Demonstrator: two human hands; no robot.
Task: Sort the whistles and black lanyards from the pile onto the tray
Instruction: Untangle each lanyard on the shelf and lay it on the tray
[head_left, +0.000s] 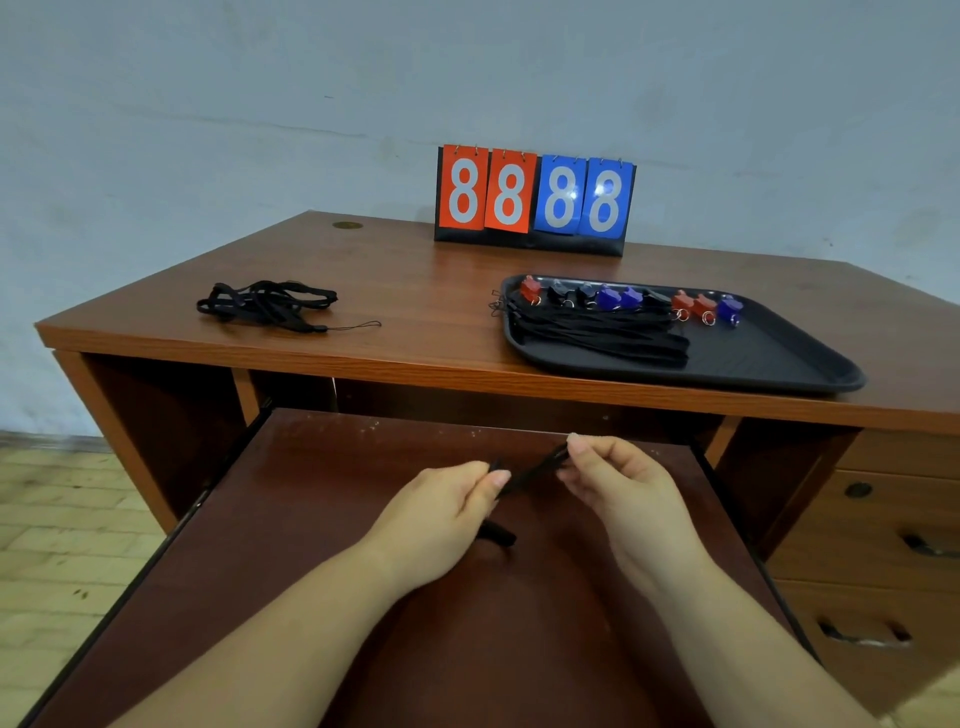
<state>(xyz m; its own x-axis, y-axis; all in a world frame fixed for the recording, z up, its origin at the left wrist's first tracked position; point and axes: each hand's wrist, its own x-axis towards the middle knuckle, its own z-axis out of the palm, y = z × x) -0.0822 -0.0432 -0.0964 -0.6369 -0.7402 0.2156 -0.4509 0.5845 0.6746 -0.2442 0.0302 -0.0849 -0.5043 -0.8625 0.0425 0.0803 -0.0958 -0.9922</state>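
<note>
Both hands are low over the pull-out shelf under the desk's front edge, the left hand (457, 499) and right hand (613, 478) each pinching one black lanyard (530, 475) between thumb and fingertips, its tail poking out beneath the left palm. Up on the desk (415, 291), a tangled pile of lanyards (267, 304) lies near the left edge. The black tray (769, 358) at the right edge carries a bundle of laid-out lanyards (597, 330) and a row of red, black and blue whistles (628, 299) along its far rim.
</note>
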